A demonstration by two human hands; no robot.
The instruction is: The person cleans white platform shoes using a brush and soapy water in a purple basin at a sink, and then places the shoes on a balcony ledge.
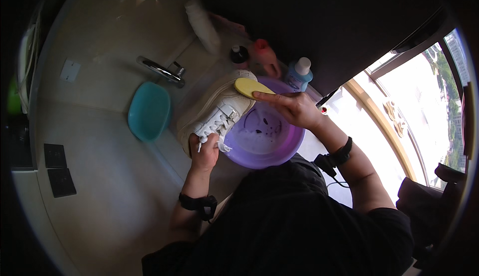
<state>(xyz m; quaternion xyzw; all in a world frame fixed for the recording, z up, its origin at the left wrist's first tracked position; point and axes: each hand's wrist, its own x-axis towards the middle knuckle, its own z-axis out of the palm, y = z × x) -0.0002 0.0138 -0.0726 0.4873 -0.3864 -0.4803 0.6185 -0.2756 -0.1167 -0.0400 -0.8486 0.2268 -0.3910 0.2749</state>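
Note:
A white lace-up sneaker [214, 117] is held up slantwise, its toe towards the upper right. My left hand [205, 152] grips it at the heel end, with some fingers hidden in the shoe opening and loose laces hanging beside the thumb. My right hand [293, 107] holds a yellow brush [250, 88] against the toe area; its bristles are hidden beneath its back. Partly under the sneaker stands a purple plastic basin [258, 160], holding cloudy liquid with dark specks at the bottom.
Behind the basin are a blue bottle with a white cap [300, 74], a reddish jug [266, 58], a dark small bottle [239, 55] and a white bottle [203, 27]. A chrome faucet [161, 70] juts from the wall above a teal plastic tub [149, 111]. Bright windows [419, 100] lie right.

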